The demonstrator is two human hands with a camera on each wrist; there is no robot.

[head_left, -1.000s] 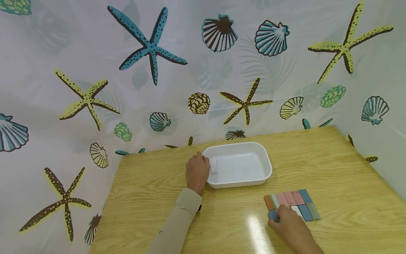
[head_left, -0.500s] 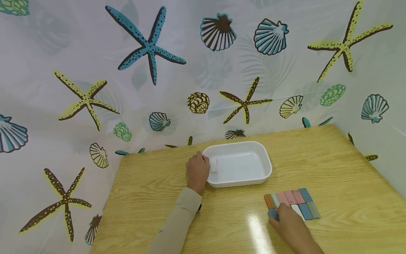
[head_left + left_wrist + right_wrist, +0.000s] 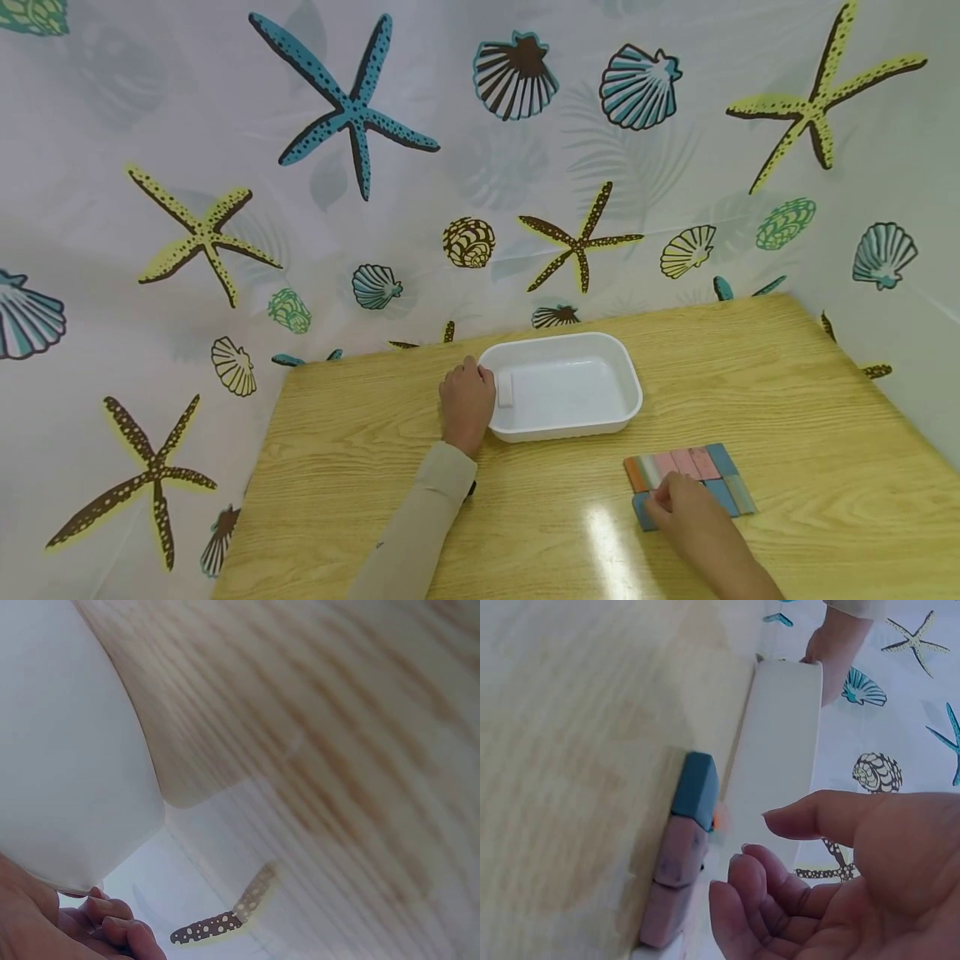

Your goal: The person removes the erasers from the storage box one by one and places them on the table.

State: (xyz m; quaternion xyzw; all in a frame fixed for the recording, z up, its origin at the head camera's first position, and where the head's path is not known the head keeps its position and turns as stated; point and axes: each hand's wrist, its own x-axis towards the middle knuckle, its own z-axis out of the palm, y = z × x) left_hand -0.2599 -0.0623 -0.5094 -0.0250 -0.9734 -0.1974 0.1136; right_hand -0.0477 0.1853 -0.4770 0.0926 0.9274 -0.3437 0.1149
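Observation:
In the head view, my left hand point(image 3: 467, 406) grips the left rim of a white plastic tub point(image 3: 561, 434); in the left wrist view its fingers point(image 3: 112, 930) curl at the tub's edge. My right hand point(image 3: 693, 518) is over the near side of a flat patch of small eraser-like blocks, hiding some. Among them show a blue block point(image 3: 642, 511) by the fingertips, a pink block point(image 3: 703, 463) and an orange-ended block point(image 3: 635, 473). From the right wrist view, the thumb stands apart from the half-bent fingers, with nothing between them.
A small white block point(image 3: 506, 389) lies inside the tub at its left end. The wood-grain table point(image 3: 345, 467) meets a curtain point(image 3: 420, 217) printed with starfish and shells behind and at the sides.
My right hand has lifted slightly and shifted right, its fingertips coming off the blue block, which shows more fully. The left hand and the tub stay in place.

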